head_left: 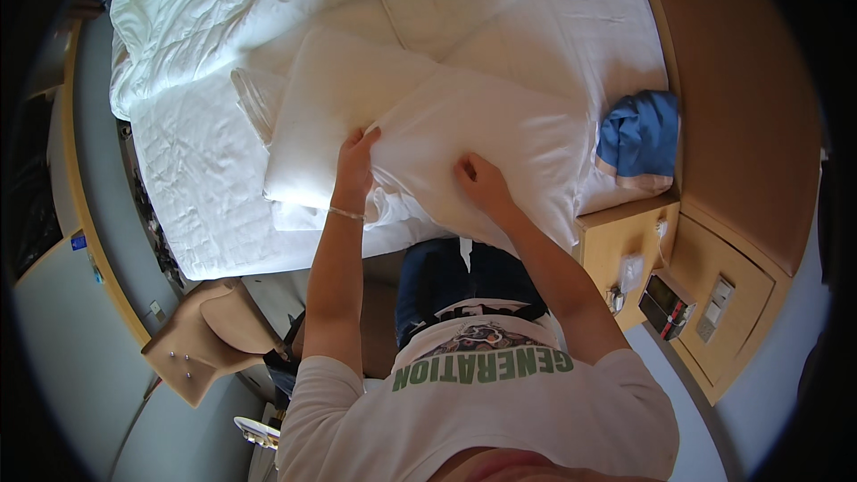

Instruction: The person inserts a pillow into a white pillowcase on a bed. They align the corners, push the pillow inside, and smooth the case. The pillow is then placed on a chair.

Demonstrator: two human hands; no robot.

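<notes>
A white pillow [504, 120] lies across the near side of the bed, its left end overlapping a second white pillow [344, 80]. Between the thumb and fingers of my left hand [357, 162] is the left edge of the nearer pillow's cover. My right hand [480, 180] rests against the same pillow's near part, fingers curled in. Whether it grips a bit of the cloth is hidden. Some loose white cloth [388, 207] bunches out below my left hand.
A rumpled white duvet [232, 13] covers the far left of the bed. Folded blue cloth [641, 134] lies at the right by the headboard [750, 80]. A wooden nightstand [616, 232] stands near right, a brown chair [210, 335] near left. Folded white cloth [254, 98] pokes out beside the pillows.
</notes>
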